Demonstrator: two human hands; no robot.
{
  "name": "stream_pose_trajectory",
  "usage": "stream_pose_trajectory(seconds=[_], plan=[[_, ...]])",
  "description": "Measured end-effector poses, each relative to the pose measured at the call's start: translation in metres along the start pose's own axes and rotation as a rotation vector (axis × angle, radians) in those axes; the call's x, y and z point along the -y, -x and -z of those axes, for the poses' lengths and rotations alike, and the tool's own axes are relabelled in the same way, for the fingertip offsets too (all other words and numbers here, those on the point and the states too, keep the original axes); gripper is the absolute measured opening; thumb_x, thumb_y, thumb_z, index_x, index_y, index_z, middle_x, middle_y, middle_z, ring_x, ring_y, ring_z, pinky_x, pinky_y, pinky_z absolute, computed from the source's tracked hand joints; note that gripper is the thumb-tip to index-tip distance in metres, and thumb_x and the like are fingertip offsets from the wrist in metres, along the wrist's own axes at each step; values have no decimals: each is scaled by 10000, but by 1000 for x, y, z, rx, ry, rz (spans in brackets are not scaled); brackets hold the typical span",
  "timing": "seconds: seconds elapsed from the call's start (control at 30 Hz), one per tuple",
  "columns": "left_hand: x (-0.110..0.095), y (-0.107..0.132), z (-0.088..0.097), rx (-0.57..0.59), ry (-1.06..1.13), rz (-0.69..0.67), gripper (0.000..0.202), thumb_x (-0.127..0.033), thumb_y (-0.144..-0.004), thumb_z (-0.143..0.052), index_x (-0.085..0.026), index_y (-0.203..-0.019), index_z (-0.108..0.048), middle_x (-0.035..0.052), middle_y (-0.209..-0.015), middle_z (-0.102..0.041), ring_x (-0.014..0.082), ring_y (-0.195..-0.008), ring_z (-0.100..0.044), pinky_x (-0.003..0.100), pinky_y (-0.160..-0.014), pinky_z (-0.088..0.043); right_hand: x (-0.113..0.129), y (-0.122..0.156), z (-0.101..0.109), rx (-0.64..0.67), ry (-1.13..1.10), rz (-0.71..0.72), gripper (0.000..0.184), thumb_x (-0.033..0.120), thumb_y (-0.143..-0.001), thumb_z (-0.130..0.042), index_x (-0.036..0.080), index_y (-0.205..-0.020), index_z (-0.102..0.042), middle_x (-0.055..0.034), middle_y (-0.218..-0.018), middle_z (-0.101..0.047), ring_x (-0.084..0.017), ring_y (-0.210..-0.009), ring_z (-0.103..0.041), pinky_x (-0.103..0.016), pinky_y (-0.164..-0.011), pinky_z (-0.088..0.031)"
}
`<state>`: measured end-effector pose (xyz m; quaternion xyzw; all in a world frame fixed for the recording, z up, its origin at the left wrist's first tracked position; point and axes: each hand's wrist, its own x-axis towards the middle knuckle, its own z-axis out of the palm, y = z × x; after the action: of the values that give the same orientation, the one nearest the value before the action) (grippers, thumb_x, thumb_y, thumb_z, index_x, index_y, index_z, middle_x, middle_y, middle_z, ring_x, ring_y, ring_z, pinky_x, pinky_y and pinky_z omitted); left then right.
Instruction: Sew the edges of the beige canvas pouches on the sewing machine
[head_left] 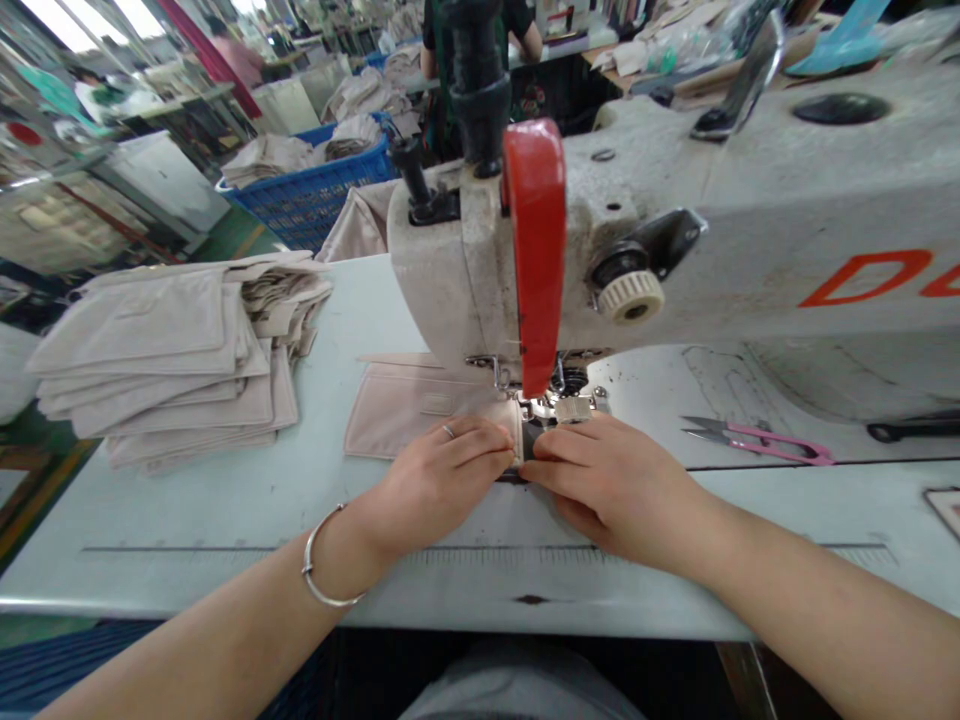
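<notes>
A beige fabric piece (390,415) with a small label lies flat on the sewing table, its right edge under the head of the sewing machine (465,260). My left hand (446,475), with a ring and a bracelet, is closed at that right edge, fingertips pinching the cloth close to the presser foot. Just right of the cloth edge, my right hand (611,480) has its fingers bent together by the metal foot area. What its fingertips hold, if anything, is hidden. A red guard (536,250) hangs in front of the needle area.
Left on the table is a stack of beige sewn pieces (165,350). Pink-handled thread snips (757,440) lie to the right. A ruler scale (480,555) runs along the front. Behind stands a blue basket (307,185) of fabric; people sit farther back.
</notes>
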<state>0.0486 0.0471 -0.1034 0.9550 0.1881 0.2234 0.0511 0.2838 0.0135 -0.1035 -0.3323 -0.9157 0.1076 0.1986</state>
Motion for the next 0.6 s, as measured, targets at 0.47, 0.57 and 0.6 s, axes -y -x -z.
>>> stream_pose_trajectory(seconds=[0.47, 0.57, 0.6], plan=[[5, -3, 1, 21, 27, 10, 171, -88, -951, -499, -120, -1080, -606, 55, -1073, -665, 162, -1057, -617, 316, -974, -530, 2, 1, 0, 8, -14, -25, 340, 131, -877, -511, 178, -1205, -592, -69, -1184, -640, -242, -1039, -566, -420, -837, -459], [10, -6, 0, 22, -7, 2, 179, -98, -957, -490, -114, -1087, -611, 60, -1078, -671, 167, -1065, -622, 317, -970, -535, 1, 0, -3, 16, 29, -56, 345, 142, -880, -503, 178, -1214, -585, -78, -1187, -635, -252, -1030, -572, -429, -835, -462], [12, -7, -1, 16, -12, 4, 180, -110, -964, -481, -115, -1085, -614, 61, -1084, -672, 168, -1059, -626, 316, -960, -540, 0, 0, -4, 13, 43, -66, 348, 145, -880, -504, 177, -1217, -584, -81, -1188, -632, -254, -1033, -570, -431, -842, -461]])
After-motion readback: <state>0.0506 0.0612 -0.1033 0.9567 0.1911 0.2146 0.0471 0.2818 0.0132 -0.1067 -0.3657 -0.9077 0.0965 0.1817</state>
